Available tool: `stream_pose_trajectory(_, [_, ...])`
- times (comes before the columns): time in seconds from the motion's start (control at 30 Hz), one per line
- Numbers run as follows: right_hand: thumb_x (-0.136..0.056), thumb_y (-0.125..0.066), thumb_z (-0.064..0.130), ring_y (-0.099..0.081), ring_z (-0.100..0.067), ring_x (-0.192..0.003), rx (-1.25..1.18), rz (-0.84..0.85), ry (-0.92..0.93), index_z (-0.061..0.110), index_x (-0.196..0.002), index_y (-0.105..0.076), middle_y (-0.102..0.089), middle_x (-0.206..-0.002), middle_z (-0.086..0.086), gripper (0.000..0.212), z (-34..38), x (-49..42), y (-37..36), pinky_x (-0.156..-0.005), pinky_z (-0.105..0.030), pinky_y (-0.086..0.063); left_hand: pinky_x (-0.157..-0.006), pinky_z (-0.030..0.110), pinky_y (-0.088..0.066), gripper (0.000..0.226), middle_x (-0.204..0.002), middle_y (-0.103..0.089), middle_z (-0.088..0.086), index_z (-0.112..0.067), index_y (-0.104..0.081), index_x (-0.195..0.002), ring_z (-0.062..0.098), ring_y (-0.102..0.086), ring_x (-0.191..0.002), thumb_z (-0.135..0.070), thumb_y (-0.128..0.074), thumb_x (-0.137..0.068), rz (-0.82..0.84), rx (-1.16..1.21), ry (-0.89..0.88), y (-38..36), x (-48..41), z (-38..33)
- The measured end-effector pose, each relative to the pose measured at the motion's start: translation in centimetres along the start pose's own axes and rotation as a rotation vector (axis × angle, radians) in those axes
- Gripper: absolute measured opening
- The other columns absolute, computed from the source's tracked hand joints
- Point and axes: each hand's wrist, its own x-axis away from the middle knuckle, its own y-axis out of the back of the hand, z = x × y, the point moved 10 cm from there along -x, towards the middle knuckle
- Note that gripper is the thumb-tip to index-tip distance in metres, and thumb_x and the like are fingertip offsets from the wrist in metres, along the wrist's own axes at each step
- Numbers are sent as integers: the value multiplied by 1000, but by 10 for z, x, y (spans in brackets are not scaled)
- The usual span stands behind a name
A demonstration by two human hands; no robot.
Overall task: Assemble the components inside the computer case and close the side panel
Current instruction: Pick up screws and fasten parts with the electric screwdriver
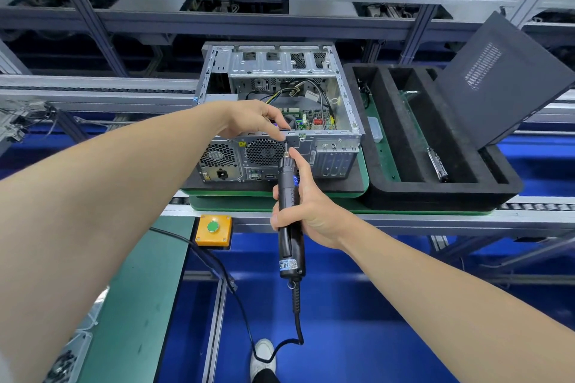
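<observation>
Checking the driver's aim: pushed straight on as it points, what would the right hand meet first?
Probably the grey metal computer case's rear panel, near its top edge beside the left hand; the bit of the black electric screwdriver leads the right hand there.

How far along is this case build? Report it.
Done: motherboard and cables sit inside the computer case. In hand: right hand grips the electric screwdriver, its bit at the case's rear top edge, where the left hand pinches the bit's tip. Left: the side panel is off, propped on the foam tray.
</observation>
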Motion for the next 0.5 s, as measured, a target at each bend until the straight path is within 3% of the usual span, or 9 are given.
stream_pose_trajectory(0.17, [-68, -77, -14, -63, -28, -74, 5, 1, 3, 81, -140, -23, -46, -117, -17, 131, 2, 1, 0, -86, -50, -56, -94, 36, -32, 25, -105, -57, -13, -21, -68, -111, 4, -51, -93, -15, -79, -89, 32, -19, 15, -3, 2, -1])
stream_pose_trajectory(0.3, [-67, -79, -13, -63, -29, -75, 7, 4, 3, 81, -140, -23, -45, -118, -18, 131, 2, 1, 0, -85, -48, -57, -103, 40, -32, 25, -105, -55, -14, -21, -69, -111, 15, -49, -101, -15, -78, -90, 30, -5, 21, -4, 1, 0])
stream_pose_trajectory(0.5, [-67, -78, -14, -63, -28, -74, 4, -6, -1, 80, -142, -22, -45, -120, -19, 132, 1, 1, 0, -85, -47, -57, -97, 38, -34, 27, -112, -59, -9, -17, -67, -111, 9, -54, -101, -24, -80, -88, -3, -2, 4, -4, 0, -2])
